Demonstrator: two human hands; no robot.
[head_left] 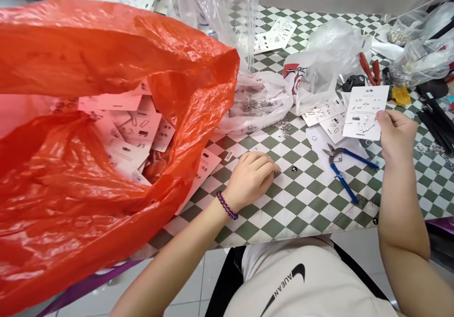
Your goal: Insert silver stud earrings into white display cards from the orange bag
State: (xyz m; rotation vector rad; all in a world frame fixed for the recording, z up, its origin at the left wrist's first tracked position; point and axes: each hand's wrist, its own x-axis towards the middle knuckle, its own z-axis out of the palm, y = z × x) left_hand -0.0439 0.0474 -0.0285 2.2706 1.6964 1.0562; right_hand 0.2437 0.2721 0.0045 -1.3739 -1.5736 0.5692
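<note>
A white printed card (pixel 362 112) with small silver metal pieces fixed to its face is held up above the far right of the table. The right hand (pixel 396 135) grips its lower right edge between thumb and fingers, a narrow pinch.

The left hand (pixel 250 180) lies on the tabletop, fingers loosely curled and holding nothing; a purple bead bracelet (pixel 227 205) circles that wrist. The nearest thing to it is a loose card (pixel 198 175) sticking out from under the edge of a large orange-red plastic bag (pixel 106 38), just beyond the thumb side.

The bag fills the left of the view, its mouth open on a heap of similar cards (pixel 133 127). Blue-handled pliers (pixel 342 170) rest on the green-and-white checkered table cover (pixel 312 203), below the held card and partly on a white sheet. More cards (pixel 331 127) lie just beyond them. Farther back, a white plastic bag (pixel 257 106) holds small silver parts, and red-handled pliers (pixel 367 68) lie near the far edge.
</note>
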